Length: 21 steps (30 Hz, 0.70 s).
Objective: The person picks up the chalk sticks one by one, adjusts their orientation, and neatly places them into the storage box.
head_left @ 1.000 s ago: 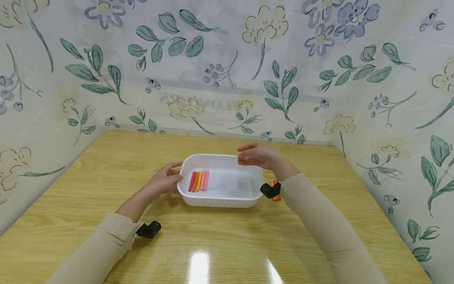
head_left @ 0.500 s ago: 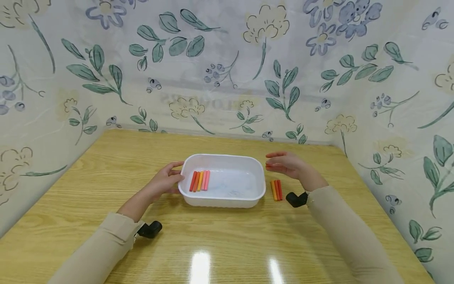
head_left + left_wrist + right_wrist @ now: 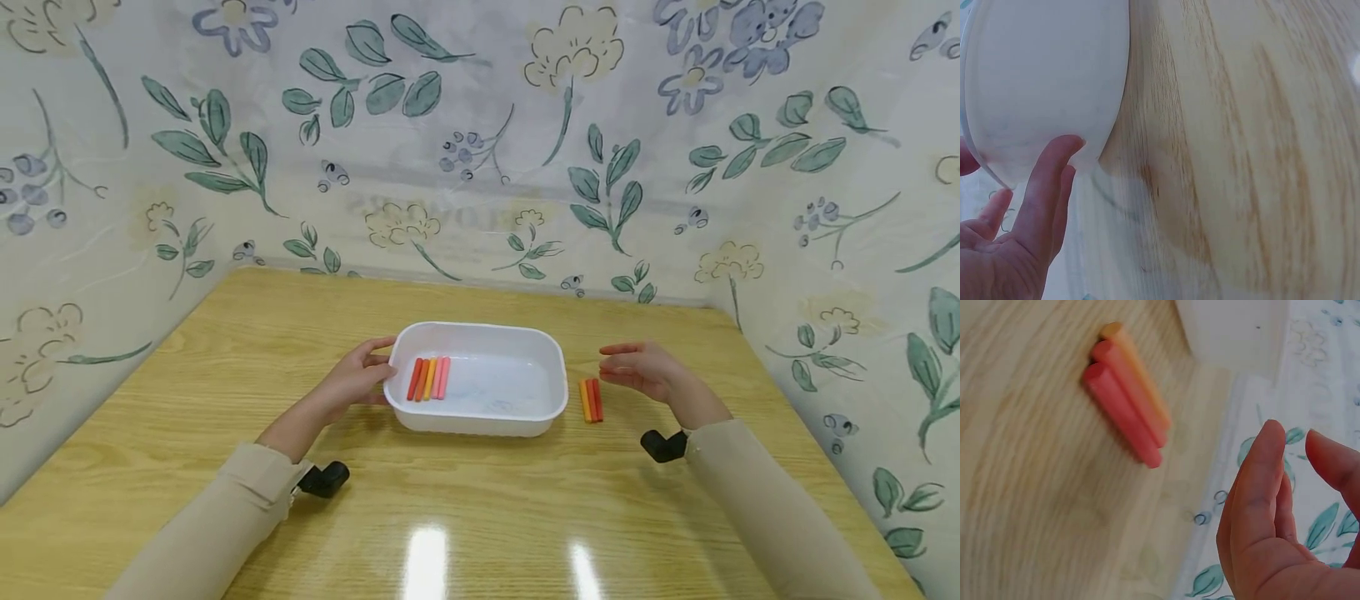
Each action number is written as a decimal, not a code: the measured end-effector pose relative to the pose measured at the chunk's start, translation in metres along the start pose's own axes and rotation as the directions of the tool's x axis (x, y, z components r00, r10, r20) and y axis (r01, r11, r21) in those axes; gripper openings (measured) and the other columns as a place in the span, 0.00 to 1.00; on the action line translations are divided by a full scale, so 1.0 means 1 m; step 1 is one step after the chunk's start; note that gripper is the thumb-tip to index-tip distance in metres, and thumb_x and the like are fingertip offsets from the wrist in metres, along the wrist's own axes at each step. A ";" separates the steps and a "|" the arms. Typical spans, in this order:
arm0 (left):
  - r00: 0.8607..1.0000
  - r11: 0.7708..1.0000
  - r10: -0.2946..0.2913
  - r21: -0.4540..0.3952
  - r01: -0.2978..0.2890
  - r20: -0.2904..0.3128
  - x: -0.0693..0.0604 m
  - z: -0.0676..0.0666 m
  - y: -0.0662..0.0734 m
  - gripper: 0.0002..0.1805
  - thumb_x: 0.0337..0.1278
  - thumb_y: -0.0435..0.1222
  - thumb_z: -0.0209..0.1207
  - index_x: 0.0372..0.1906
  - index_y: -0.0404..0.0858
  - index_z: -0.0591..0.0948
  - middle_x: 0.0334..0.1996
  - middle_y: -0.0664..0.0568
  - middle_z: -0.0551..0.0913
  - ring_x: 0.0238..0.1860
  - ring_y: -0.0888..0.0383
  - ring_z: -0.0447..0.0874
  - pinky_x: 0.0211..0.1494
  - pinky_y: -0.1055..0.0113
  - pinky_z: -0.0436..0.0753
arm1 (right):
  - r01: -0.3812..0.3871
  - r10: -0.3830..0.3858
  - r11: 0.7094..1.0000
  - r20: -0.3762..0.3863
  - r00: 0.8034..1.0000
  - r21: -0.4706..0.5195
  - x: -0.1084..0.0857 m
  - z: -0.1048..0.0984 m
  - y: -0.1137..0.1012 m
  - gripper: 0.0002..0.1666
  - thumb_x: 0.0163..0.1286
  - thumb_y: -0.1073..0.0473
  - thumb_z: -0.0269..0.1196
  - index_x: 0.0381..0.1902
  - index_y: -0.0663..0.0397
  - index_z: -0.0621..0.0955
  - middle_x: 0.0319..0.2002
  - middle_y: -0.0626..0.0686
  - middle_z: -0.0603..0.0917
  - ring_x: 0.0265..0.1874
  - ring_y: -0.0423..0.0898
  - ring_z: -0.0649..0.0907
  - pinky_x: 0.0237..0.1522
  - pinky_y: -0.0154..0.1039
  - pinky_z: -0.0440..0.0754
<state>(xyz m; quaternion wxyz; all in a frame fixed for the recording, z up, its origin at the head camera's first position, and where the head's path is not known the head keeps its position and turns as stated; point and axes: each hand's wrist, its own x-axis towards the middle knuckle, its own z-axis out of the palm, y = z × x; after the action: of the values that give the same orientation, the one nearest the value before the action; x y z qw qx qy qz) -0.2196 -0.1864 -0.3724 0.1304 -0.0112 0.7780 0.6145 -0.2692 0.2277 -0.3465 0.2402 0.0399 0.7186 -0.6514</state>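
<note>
A white plastic basin [image 3: 480, 423] stands on the wooden table, its left end held by my left hand [image 3: 358, 375]. In the left wrist view, the left fingers [image 3: 1054, 169] press the outer wall and the thumb lies at the rim. Inside, at the left, several crayon-like sticks [image 3: 428, 379] in red, orange, yellow and pink lie side by side. Right of the basin, three more sticks [image 3: 592, 401], one yellow-orange and two red, lie together on the table. My right hand [image 3: 643, 371] hovers beyond and right of them, thumb and fingers apart, holding nothing.
The wooden table [image 3: 465, 508] runs back to a flower-patterned cloth [image 3: 480, 167], which also rises at both sides. A black camera mount sits at each wrist, the left one [image 3: 324, 480] and the right one [image 3: 663, 446].
My right hand has moved from above the basin's right end to the right, past the three sticks, which now show fully. The left hand stays on the basin. The view has shifted slightly.
</note>
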 end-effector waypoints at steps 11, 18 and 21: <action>1.000 1.000 -0.014 0.007 0.014 -0.006 0.001 0.001 0.000 0.32 0.65 0.30 0.46 0.71 0.36 0.51 0.63 0.29 0.57 0.59 0.35 0.65 0.43 0.55 0.83 | -0.038 0.038 0.998 0.004 0.999 -0.045 0.003 -0.007 0.030 0.35 0.65 0.70 0.56 0.67 0.73 0.57 0.39 0.53 0.81 0.33 0.41 0.82 0.51 0.44 0.78; 1.000 1.000 -0.007 0.000 0.007 -0.008 0.000 0.001 0.000 0.32 0.65 0.30 0.46 0.71 0.36 0.51 0.63 0.30 0.57 0.58 0.35 0.66 0.43 0.55 0.83 | -0.073 0.076 0.987 0.014 0.997 -0.144 0.008 -0.001 0.038 0.39 0.61 0.73 0.60 0.67 0.69 0.57 0.56 0.65 0.68 0.34 0.43 0.80 0.45 0.43 0.81; 1.000 1.000 0.001 -0.007 -0.001 -0.003 0.000 0.000 -0.001 0.32 0.65 0.30 0.46 0.71 0.36 0.51 0.63 0.29 0.57 0.58 0.35 0.66 0.43 0.54 0.83 | -0.079 0.082 0.978 0.010 0.997 -0.195 0.009 0.001 0.038 0.41 0.58 0.75 0.62 0.67 0.68 0.58 0.50 0.63 0.70 0.33 0.43 0.79 0.42 0.43 0.83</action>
<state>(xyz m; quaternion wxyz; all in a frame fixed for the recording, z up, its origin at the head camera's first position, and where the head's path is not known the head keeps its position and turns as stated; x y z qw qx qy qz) -0.2190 -0.1864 -0.3732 0.1288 -0.0121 0.7760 0.6173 -0.2626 0.2300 -0.3853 0.2758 0.0393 0.7742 -0.5683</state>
